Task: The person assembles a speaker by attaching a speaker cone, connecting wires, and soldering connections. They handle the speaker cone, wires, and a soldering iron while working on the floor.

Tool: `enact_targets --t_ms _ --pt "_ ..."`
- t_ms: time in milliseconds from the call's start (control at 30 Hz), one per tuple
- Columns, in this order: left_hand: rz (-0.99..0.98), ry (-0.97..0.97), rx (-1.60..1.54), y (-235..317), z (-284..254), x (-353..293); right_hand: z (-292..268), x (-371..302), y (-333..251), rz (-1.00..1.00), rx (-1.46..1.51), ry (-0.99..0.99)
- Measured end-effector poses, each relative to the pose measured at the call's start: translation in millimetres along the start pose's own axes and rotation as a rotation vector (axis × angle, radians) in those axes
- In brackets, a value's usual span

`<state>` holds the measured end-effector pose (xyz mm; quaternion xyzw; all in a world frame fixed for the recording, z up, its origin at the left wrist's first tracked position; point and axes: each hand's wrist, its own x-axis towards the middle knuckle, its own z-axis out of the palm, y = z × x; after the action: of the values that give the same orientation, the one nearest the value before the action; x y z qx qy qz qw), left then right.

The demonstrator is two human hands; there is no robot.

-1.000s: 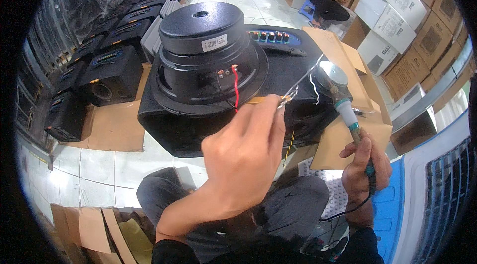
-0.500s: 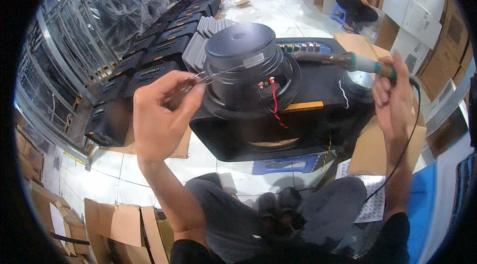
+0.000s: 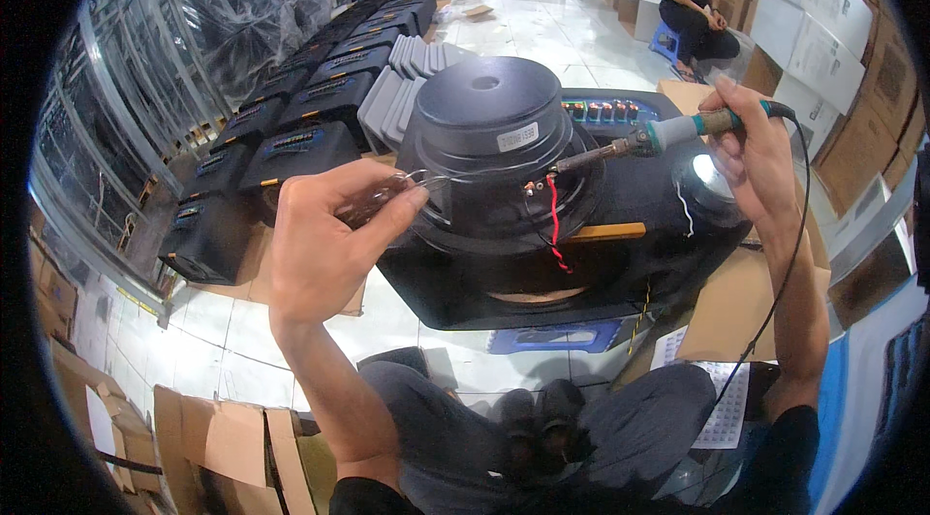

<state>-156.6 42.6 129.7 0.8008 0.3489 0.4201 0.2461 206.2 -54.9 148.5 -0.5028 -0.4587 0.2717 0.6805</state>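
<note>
A big black loudspeaker driver (image 3: 489,142) lies magnet-up on a black speaker cabinet (image 3: 601,273). My right hand (image 3: 751,152) grips a green-handled soldering iron (image 3: 644,139), its tip touching the terminal where a red wire (image 3: 554,224) hangs down. My left hand (image 3: 325,244) pinches a thin solder wire (image 3: 436,178) that reaches across toward the same terminal. A yellow stick (image 3: 605,232) lies on the cabinet by the driver's rim.
Rows of black speaker cabinets (image 3: 281,142) stand at the left, wrapped units behind them. A person (image 3: 693,1) sits on a blue stool at the back. White boxes (image 3: 814,31) are stacked at the right. Flattened cardboard (image 3: 223,437) lies on the tiled floor.
My left hand swung from in front of the driver out to its left side, feeding the solder wire in. The soldering iron tip came down onto the terminal.
</note>
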Motion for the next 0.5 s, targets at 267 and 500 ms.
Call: enact_targets --t_ms 267,500 --pt "0.047 -0.022 0.037 2 5 1 -1 4 -1 -0.020 -0.015 -0.047" --pt "0.109 -0.018 0.048 3 10 3 -4 13 -2 -0.063 -0.054 -0.139"
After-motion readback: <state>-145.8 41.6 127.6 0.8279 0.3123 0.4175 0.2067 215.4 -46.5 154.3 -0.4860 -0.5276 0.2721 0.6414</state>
